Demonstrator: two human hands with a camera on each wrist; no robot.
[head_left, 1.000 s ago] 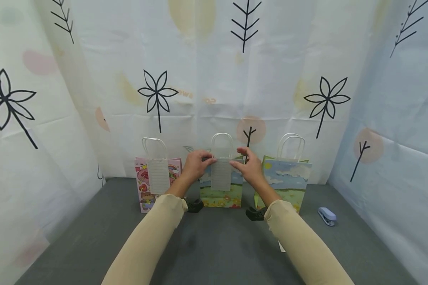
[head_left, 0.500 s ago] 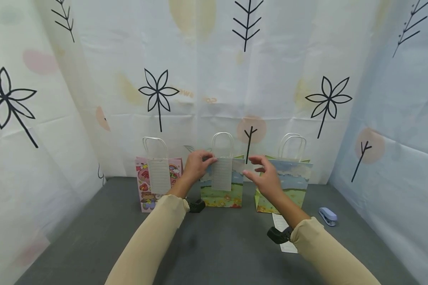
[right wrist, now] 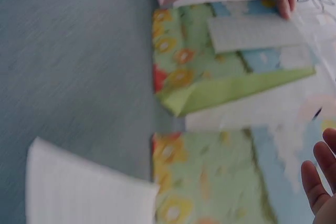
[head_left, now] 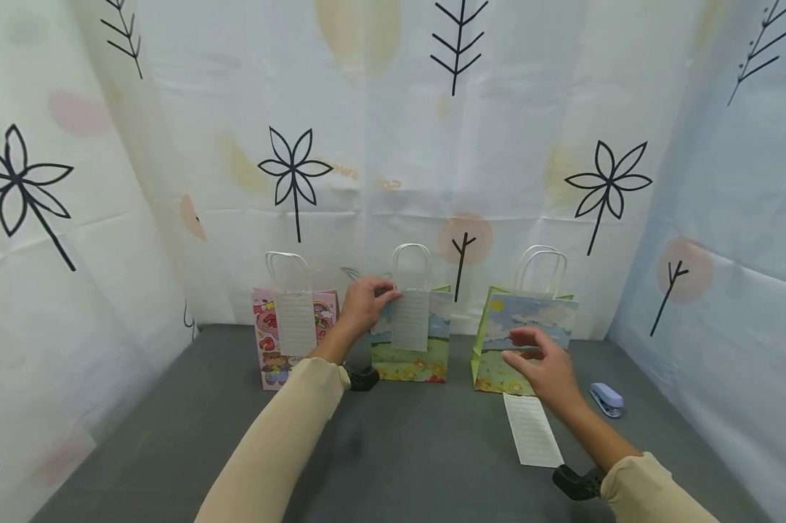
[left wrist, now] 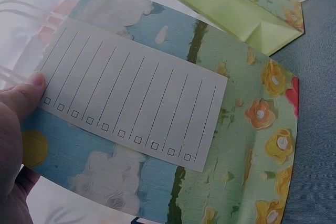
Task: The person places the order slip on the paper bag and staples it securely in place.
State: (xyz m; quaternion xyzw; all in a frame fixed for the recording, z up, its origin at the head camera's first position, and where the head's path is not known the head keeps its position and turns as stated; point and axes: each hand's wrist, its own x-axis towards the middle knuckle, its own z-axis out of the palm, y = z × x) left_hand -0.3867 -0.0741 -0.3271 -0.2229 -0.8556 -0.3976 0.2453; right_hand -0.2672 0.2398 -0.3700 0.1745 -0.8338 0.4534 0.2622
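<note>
My left hand (head_left: 362, 306) pinches the top edge of a lined checklist slip (head_left: 410, 321) against the rim of the middle paper gift bag (head_left: 399, 369). In the left wrist view the thumb presses a corner of the slip (left wrist: 131, 93), which lies flat over the bag's painted sky and meadow. Fingers behind the rim are partly hidden. My right hand (head_left: 548, 372) hovers in front of the right gift bag (head_left: 527, 319), fingers apart and holding nothing. Below it, a loose lined slip (head_left: 532, 432) lies on the table.
A lavender stapler (head_left: 606, 399) sits on the table right of my right hand. At left stands a pink gift bag (head_left: 267, 367) with a slip (head_left: 296, 325) on its front. White twisted handles rise from all the bags. A printed curtain (head_left: 236, 94) encloses the table.
My right hand has left the middle bag's slip and moved right and down toward me, uncovering the loose slip. The left hand keeps its pinch in place.
</note>
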